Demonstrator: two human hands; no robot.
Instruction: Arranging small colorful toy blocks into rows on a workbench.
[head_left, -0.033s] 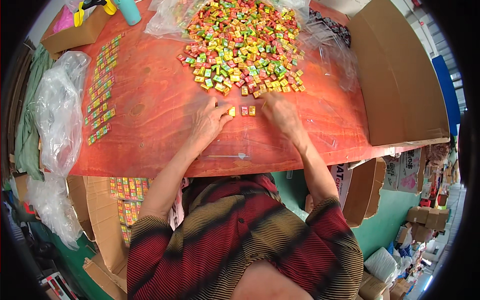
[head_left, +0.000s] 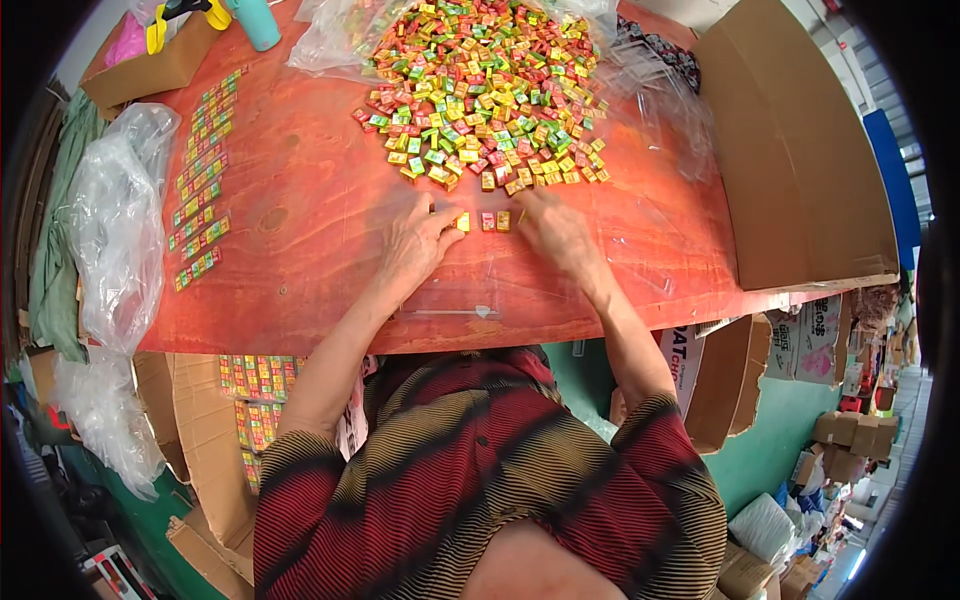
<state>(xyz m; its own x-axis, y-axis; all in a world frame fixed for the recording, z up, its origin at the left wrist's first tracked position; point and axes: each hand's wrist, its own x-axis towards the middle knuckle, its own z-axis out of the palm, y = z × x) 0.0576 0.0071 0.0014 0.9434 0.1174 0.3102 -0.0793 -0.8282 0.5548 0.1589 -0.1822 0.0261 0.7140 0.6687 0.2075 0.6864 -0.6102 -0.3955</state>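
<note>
On the red tabletop, my left hand pinches a small yellow box between thumb and fingers. Just right of it, a small red box and a small yellow-orange box stand side by side, touching or nearly so. My right hand is closed beside this pair, its fingertips close to the yellow-orange box. A bit of yellow shows at those fingertips, seemingly another small box, mostly hidden by the fingers. Beyond both hands spreads a large heap of small red, yellow and green boxes.
Several short rows of small boxes line the table's left side. Clear plastic bags hang at the left edge. A large cardboard box stands at right. Below the table, an open carton contains packed small boxes.
My right hand has shifted slightly left, bringing its fingertips nearer the pair of small boxes. My left hand and the yellow box in it stay about where they were.
</note>
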